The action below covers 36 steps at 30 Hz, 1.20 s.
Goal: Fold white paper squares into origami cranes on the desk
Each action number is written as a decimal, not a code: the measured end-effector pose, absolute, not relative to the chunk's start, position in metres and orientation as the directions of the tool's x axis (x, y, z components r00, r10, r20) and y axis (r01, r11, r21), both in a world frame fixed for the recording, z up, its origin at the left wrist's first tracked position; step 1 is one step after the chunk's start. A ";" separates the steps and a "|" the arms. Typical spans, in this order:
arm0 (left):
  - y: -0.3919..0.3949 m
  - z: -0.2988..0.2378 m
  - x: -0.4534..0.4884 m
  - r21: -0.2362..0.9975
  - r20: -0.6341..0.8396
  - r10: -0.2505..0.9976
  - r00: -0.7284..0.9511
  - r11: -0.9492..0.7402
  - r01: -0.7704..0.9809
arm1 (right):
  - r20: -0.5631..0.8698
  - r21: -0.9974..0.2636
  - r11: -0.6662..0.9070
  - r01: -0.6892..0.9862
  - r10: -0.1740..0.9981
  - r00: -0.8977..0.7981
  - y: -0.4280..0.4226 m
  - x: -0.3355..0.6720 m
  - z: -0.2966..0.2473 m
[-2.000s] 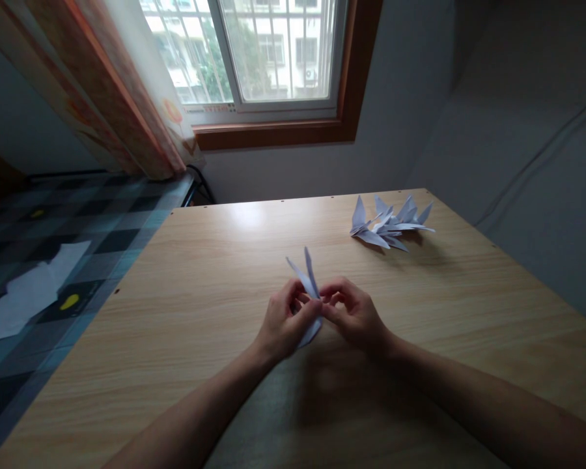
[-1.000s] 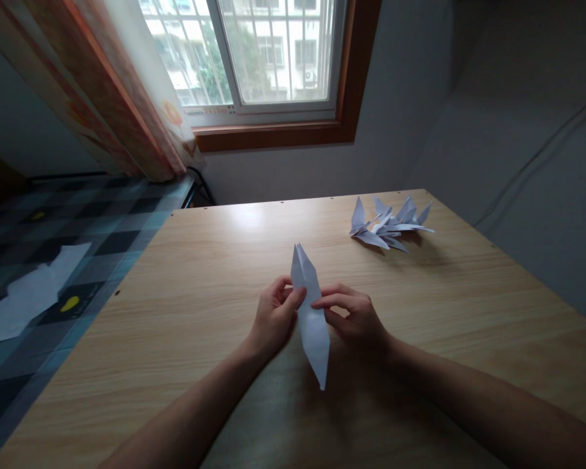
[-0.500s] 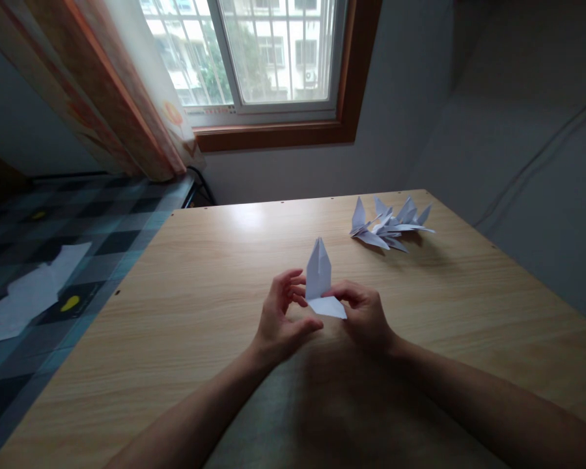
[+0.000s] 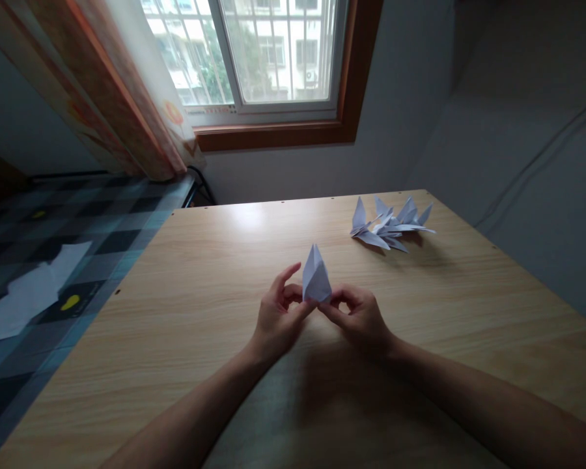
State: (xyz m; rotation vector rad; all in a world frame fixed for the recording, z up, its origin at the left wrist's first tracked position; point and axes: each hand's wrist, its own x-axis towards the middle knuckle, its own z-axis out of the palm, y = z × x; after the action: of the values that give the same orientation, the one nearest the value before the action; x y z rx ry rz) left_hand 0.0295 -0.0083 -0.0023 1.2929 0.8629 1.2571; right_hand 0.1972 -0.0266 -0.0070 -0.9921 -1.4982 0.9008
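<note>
A folded piece of white paper [image 4: 316,277] stands upright between my hands, its split pointed tip up and its lower edge near my fingertips. My left hand [image 4: 282,316] pinches the lower left of the paper between thumb and a finger, with the index finger raised beside it. At the lower right corner, my right hand [image 4: 359,316] grips the paper between thumb and curled fingers. The fingertips behind the paper are hidden.
Several folded white paper cranes [image 4: 390,225] are grouped at the far right of the wooden table [image 4: 176,312]. To the left, white paper sheets [image 4: 24,296] lie on a checked bed cover [image 4: 78,332]. A window [image 4: 273,58] and a curtain [image 4: 122,85] are behind.
The paper's lower flap, which lay spread toward me, is now folded up against the standing part. My left thumb and fingers have closed on the paper's lower edge.
</note>
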 end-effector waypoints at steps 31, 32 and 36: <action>-0.011 -0.001 0.030 0.996 0.081 0.968 0.238 -0.073 -0.045 | 0.108 -0.994 0.105 -0.038 0.990 -0.090 -0.023 0.200 -0.007; -0.011 0.000 0.030 0.996 0.071 0.966 0.251 -0.054 -0.074 | 0.112 -0.993 0.109 -0.043 0.991 -0.073 -0.023 0.200 -0.007; -0.011 0.003 0.031 0.993 0.057 0.967 0.249 -0.028 -0.118 | 0.118 -0.989 0.115 -0.090 0.993 -0.019 -0.020 0.200 -0.009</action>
State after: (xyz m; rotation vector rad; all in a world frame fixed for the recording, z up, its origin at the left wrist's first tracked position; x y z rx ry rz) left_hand 0.0312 -0.0109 0.0026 1.2662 0.9185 1.1022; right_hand 0.1995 -0.0203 -0.0093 -1.0472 -1.2145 1.1809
